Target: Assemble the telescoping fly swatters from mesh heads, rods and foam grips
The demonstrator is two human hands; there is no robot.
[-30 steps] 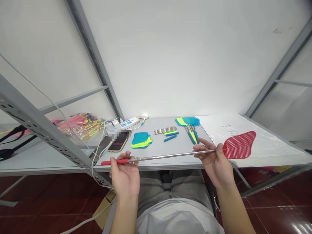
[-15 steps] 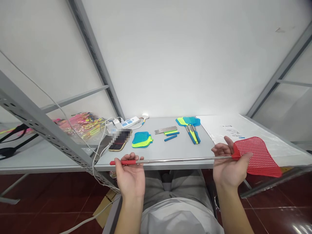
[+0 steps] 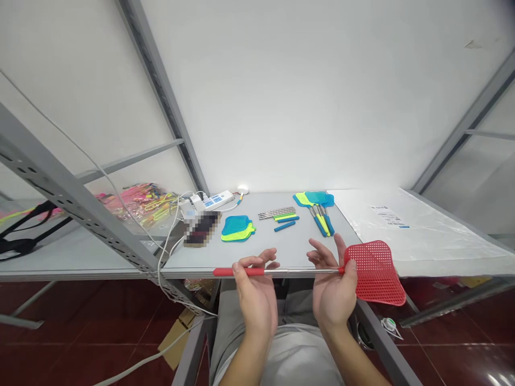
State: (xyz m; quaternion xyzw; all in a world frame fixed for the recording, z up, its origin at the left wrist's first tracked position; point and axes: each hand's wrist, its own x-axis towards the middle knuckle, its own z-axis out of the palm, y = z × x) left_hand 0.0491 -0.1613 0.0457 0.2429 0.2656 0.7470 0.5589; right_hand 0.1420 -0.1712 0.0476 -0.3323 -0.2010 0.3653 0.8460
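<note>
Near the front edge of the table [image 3: 292,246], the swatter [image 3: 295,272] is spanning much less than a second ago; its steel rod [image 3: 287,271] is shortening, so it is apparently telescoping toward a compact form. The hands are coming closer while staying apart, the swatter bridging them. The paddle [image 3: 374,273] is sitting at two o'clock from the right hand [image 3: 335,300], whose thumb is pinning the neck. The left hand [image 3: 257,300] is pinching the handle [image 3: 251,272], its tip pointing to nine o'clock
</note>
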